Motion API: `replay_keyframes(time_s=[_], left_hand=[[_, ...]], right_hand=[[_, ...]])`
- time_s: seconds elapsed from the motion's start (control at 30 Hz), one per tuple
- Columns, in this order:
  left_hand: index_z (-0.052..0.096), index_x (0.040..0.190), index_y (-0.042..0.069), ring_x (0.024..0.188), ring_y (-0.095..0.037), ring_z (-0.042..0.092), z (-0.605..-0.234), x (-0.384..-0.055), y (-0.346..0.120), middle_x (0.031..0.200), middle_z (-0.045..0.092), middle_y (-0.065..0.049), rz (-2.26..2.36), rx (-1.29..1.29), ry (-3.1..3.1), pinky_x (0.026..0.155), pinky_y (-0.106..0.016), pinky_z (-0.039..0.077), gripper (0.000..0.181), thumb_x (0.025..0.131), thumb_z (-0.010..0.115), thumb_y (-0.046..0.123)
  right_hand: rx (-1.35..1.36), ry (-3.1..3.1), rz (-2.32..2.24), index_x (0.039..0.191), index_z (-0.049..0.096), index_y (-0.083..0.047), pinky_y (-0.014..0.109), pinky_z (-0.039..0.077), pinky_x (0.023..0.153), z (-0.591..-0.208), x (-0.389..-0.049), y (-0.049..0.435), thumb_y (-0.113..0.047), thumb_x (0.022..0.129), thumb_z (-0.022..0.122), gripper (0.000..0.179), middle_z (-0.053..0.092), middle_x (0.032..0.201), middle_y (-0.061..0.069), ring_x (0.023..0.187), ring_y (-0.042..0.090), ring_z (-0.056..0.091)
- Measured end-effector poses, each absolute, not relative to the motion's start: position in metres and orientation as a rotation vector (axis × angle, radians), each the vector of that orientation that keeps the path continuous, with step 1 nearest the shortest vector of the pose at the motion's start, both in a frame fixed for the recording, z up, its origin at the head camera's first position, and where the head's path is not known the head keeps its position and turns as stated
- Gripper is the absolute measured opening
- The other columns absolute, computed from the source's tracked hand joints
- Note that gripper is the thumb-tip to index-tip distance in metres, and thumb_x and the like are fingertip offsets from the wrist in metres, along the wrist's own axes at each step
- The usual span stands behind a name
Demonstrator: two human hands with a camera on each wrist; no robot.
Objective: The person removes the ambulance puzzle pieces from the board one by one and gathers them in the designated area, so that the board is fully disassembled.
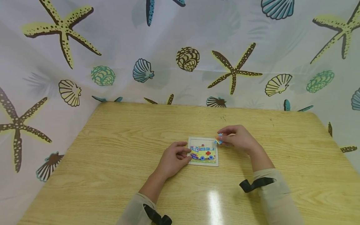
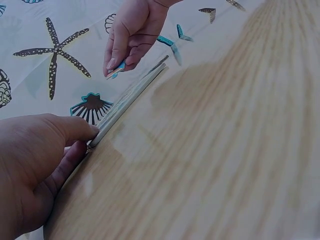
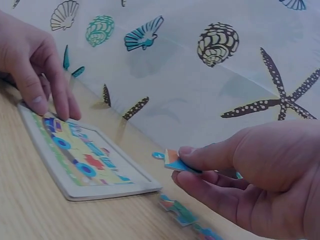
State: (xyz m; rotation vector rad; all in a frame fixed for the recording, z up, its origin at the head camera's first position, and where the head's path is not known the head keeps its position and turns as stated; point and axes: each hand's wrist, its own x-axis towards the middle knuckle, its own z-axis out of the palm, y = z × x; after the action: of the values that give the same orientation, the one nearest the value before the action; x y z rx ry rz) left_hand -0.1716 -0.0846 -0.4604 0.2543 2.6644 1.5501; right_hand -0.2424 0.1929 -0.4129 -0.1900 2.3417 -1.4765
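Note:
A square picture puzzle (image 1: pixel 203 153) in a white frame lies on the table, showing a yellow ambulance with a red cross. At its left side, my left hand (image 1: pixel 174 158) holds the frame's edge with thumb and bent fingers. My right hand (image 1: pixel 238 138) is raised beside the far right corner. Between its thumb and fingertips it pinches a small blue and orange puzzle piece (image 3: pixel 172 160). Along the top of the picture runs a pale strip without pieces. More loose puzzle pieces (image 3: pixel 182 214) lie on the table below the right hand, mostly hidden from the head view.
The light wood table (image 1: pixel 126 131) reaches back to a white curtain (image 1: pixel 166 40) printed with starfish and shells, which also hangs at both sides. Black straps (image 1: pixel 257 184) cross the sleeves at both wrists. A bright reflection shows on the near tabletop.

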Motion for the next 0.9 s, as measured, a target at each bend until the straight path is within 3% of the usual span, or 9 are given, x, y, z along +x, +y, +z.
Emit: replay_keyframes(time_s=[0.3, 0.57, 0.9], left_hand=[[0.076, 0.105, 0.005, 0.089, -0.013, 0.064, -0.464, -0.173, -0.085, 0.138, 0.058, -0.009, 1.564, 0.266, 2.67, 0.077, -0.022, 0.055, 0.02, 0.086, 0.078, 0.01], [0.076, 0.105, 0.006, 0.088, -0.012, 0.063, -0.462, -0.172, -0.084, 0.138, 0.058, -0.007, 1.555, 0.251, 2.67, 0.076, -0.02, 0.055, 0.02, 0.085, 0.079, 0.011], [0.076, 0.105, 0.006, 0.089, -0.012, 0.063, -0.461, -0.171, -0.085, 0.138, 0.058, -0.007, 1.554, 0.264, 2.669, 0.076, -0.021, 0.055, 0.021, 0.086, 0.078, 0.011]], right_hand=[[-0.14, 2.344, -1.458, 0.121, 0.062, 0.003, 0.034, 0.06, 0.081, -0.412, -0.246, 0.212, -0.02, 0.096, 0.068, 0.034, 0.064, 0.111, 0.014, 0.087, 0.018, 0.071], [-0.154, 2.293, -1.461, 0.12, 0.058, 0.007, 0.033, 0.06, 0.086, -0.411, -0.244, 0.24, -0.014, 0.099, 0.063, 0.03, 0.065, 0.119, 0.02, 0.094, 0.021, 0.072], [-0.066, 2.349, -1.378, 0.123, 0.056, 0.009, 0.029, 0.06, 0.084, -0.408, -0.242, 0.267, -0.015, 0.098, 0.065, 0.035, 0.063, 0.105, 0.008, 0.091, 0.013, 0.067]])
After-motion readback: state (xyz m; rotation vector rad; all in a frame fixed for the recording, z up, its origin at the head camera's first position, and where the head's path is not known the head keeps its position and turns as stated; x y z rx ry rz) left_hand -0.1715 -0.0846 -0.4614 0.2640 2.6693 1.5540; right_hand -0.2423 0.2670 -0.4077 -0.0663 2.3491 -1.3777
